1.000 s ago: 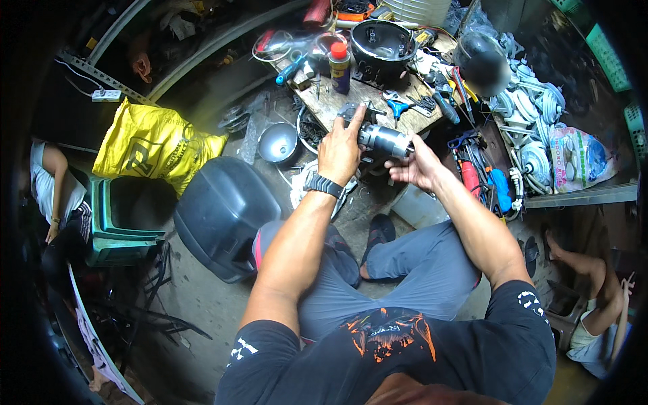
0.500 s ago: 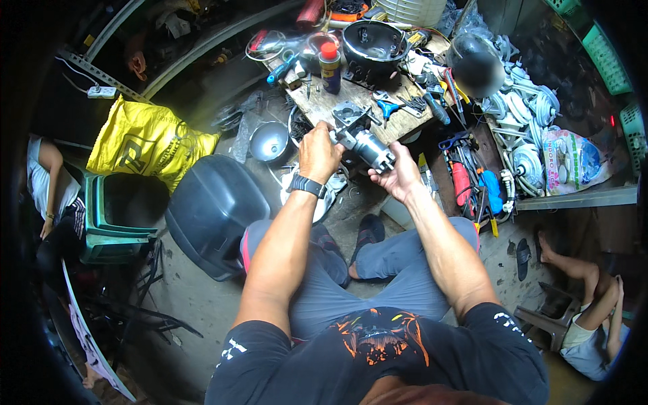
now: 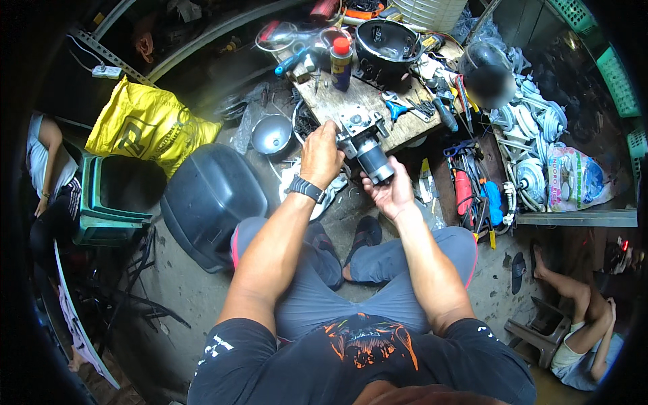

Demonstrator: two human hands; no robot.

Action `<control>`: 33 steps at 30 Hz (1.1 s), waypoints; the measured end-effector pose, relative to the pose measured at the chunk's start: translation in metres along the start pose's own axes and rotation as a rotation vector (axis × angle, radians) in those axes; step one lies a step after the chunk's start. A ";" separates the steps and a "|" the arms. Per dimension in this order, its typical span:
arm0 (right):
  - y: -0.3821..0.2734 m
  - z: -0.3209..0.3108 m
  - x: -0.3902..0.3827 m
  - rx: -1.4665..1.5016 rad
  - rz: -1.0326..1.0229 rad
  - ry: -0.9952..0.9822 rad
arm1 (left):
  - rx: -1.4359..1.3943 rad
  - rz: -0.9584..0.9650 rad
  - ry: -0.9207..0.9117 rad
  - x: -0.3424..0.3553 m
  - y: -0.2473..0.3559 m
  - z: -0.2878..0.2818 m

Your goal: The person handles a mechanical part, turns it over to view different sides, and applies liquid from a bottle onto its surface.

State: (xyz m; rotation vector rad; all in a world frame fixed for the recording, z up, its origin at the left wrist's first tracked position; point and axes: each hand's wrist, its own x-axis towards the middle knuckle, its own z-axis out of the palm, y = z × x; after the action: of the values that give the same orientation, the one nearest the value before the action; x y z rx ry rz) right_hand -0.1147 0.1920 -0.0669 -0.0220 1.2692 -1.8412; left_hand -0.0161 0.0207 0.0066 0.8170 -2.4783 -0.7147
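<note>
A motor-like metal part (image 3: 372,158), with a silver-and-dark cylinder and a cast, flanged upper end, is held over the near edge of the wooden workbench (image 3: 324,108). My left hand (image 3: 322,156) is closed on the side of its casting, a dark watch on that wrist. Palm up, my right hand (image 3: 393,192) supports the lower end of the cylinder, fingers curled around it. Just beyond the part lie blue-handled pliers (image 3: 395,108). A spray can (image 3: 341,64) with a red cap stands on the bench, beside a black round bowl-shaped housing (image 3: 388,47).
On the left are a black hard case (image 3: 212,206), a yellow sack (image 3: 148,128) and green stacked stools (image 3: 101,229). Hand tools (image 3: 472,185) fill a box to the right, near piled grey metal parts (image 3: 530,128). Other people sit at both sides.
The part has turned in my hands, so its cylinder points more steeply down toward me. My right hand has shifted slightly lower. The whole view has moved a little.
</note>
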 end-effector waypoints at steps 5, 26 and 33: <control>-0.002 0.007 -0.011 -0.063 -0.195 0.166 | 0.001 0.015 0.007 -0.008 0.004 0.000; -0.013 0.009 -0.011 -1.177 -1.038 0.105 | -0.042 -0.072 -0.155 -0.004 -0.009 0.000; 0.007 -0.049 0.027 0.351 0.295 -0.176 | -0.294 -0.195 -0.304 0.000 -0.002 0.001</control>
State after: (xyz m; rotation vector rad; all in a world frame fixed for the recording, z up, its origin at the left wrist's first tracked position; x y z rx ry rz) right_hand -0.1489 0.2101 -0.1076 0.1815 0.7712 -1.7364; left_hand -0.0164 0.0197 0.0050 0.8994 -2.4824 -1.3244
